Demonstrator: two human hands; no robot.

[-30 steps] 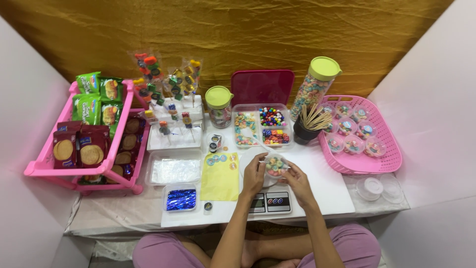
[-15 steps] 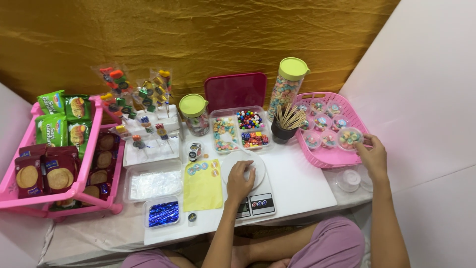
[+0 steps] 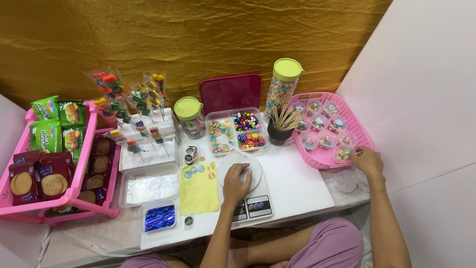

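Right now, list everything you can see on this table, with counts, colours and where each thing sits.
kitchen scale: one, white, centre front
sticker sheet: one, yellow, left of scale
candy box: one, clear, compartments, behind scale
lidded jars: two, green lids, back
stick cup: one, black, beside basket
pink basket: one, right, holding small candy cups
pink rack: one, left, biscuit packs
candy skewers: many, back left
hands: left hand on scale, right hand at basket rim

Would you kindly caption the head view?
Left hand rests on white kitchen scale; right hand touches pink plastic basket.
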